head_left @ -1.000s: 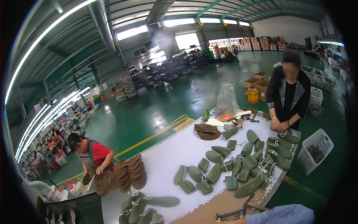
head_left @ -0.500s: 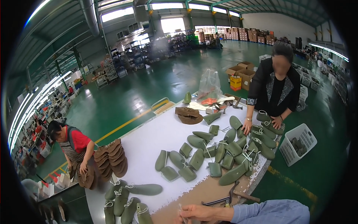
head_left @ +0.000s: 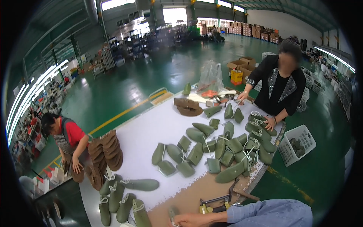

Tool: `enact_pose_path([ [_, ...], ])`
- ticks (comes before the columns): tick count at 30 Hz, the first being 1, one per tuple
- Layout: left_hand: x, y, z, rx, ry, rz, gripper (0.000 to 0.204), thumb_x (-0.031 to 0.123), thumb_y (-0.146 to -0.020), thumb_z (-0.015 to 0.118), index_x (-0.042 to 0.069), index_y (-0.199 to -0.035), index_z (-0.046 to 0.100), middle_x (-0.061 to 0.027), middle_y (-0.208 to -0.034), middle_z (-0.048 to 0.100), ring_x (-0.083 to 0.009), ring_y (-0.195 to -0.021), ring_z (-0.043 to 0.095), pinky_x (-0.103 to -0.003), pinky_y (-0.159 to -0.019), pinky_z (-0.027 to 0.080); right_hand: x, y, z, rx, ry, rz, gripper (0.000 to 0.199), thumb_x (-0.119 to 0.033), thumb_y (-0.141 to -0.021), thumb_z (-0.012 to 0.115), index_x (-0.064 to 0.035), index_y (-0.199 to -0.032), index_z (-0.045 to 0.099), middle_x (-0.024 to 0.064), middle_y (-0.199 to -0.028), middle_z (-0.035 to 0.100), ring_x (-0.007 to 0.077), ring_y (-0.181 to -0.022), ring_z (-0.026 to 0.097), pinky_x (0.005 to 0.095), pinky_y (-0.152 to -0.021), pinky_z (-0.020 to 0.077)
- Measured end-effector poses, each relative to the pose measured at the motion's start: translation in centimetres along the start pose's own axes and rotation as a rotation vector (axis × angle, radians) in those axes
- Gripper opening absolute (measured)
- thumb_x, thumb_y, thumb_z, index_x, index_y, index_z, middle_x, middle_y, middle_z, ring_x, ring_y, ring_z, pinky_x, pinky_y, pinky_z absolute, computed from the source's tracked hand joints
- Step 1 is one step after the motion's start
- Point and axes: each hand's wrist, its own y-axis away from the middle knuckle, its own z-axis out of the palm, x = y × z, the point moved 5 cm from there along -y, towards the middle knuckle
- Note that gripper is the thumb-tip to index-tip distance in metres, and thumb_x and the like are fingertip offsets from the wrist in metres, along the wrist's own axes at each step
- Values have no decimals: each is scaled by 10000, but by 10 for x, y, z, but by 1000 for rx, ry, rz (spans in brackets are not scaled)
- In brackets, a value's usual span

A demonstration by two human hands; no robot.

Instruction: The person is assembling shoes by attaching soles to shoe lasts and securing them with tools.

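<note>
My right hand (head_left: pixel 194 219) is low at the near edge, its blue sleeve (head_left: pixel 268 213) coming in from the right. Thumb and fingers are pinched together around something small. A blurred grey-green piece (head_left: pixel 173 212) shows at the fingertips, with a bit of white below it; its kind is unclear. Left of this hand stand several green shoe lasts (head_left: pixel 141 213) with white cords, and one last (head_left: pixel 141 184) lies on its side behind them. Just beyond my forearm lie a hammer (head_left: pixel 245 195) and a metal tool with yellow parts (head_left: pixel 205 209). My left hand is out of view.
Many green lasts (head_left: pixel 230 172) cover the white-topped table (head_left: pixel 145 145). Brown shoe uppers (head_left: pixel 106 151) are stacked left, near a co-worker in red (head_left: pixel 77 138). Another co-worker in black (head_left: pixel 278 83) leans over the right side, beside a white basket (head_left: pixel 297 145).
The view has shifted slightly. The hand of the co-worker in black has moved from the lasts toward tools at the far edge. My right hand stays pinched; the grey-green piece now shows.
</note>
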Motion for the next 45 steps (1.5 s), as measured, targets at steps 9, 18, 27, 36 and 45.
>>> enact_pose_path([
  [9,91,2,-25,470,-9,172,433,208,-677,806,83,-1048,622,-133,-986,642,-326,-899,636,-406,-778,512,103,-15,-35,358,-557,461,287,41,-903,438,-68,-1138,562,41,-979,661,130,-810,653,287,-654,566],
  [18,76,19,-39,307,7,419,446,201,-671,801,87,-1054,603,-123,-1064,638,-330,-951,635,-423,-781,525,195,11,-64,488,-332,742,247,-52,-928,461,-8,-1150,561,86,-998,633,126,-731,629,283,-675,539],
  [27,79,23,-39,326,-93,417,446,212,-666,800,102,-1052,604,-110,-1079,639,-319,-977,635,-412,-805,529,183,-34,-104,449,753,644,284,-242,-926,612,-10,-1089,591,156,-1018,609,319,-876,632,408,-778,506],
  [36,85,18,-42,335,-54,397,430,214,-672,790,98,-1043,604,-81,-1045,650,-295,-956,637,-397,-779,527,206,-44,-105,177,37,735,166,-151,-940,566,2,-1000,542,93,-744,643,199,-644,657,316,-598,552],
  [45,88,20,-44,372,-15,460,412,171,-662,785,73,-1013,592,-102,-1013,641,-318,-917,638,-403,-763,525,141,-13,-16,157,-257,441,154,-118,-1006,497,-8,-1110,472,83,-1004,613,135,-845,647,275,-793,550],
])
